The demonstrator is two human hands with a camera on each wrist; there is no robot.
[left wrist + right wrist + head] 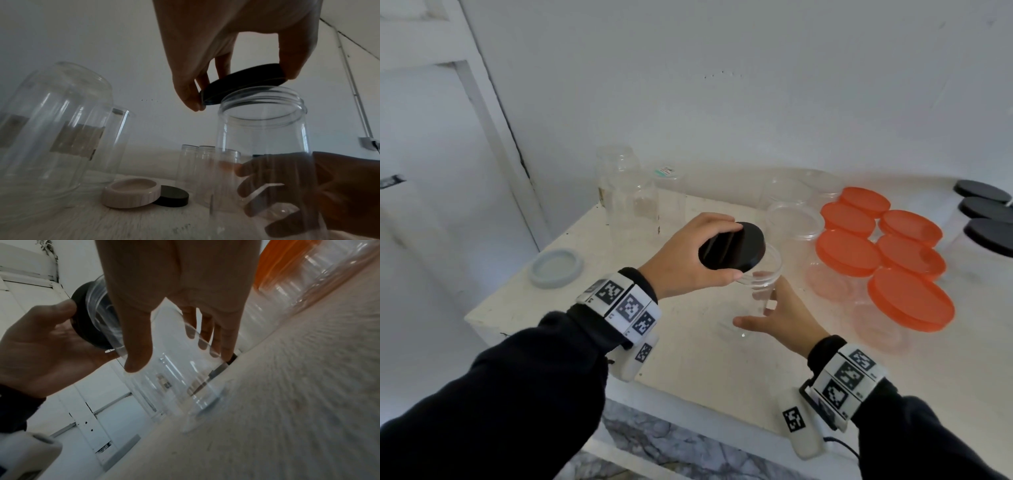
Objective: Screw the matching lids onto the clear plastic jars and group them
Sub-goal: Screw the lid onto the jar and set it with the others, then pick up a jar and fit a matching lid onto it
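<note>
A clear plastic jar [751, 291] stands on the white table [688, 370] near its front. My right hand [756, 313] grips its body, thumb on the near side and fingers round the far side [205, 337]. My left hand [732, 251] holds a black lid [743, 240] by its rim, between thumb and fingers. The black lid [242, 84] is tilted, its lower edge right at the jar's threaded mouth [263, 104] and not seated on it. In the right wrist view the black lid [82, 313] shows through the jar [174, 373].
Several orange-lidded jars [876, 260] are grouped at the right, with black-lidded jars [983, 212] beyond them. Tall open jars [626, 205] and short open ones [794, 219] stand at the back. A pale lid [556, 267] lies near the table's left edge, and another black lid [172, 195] lies beside it.
</note>
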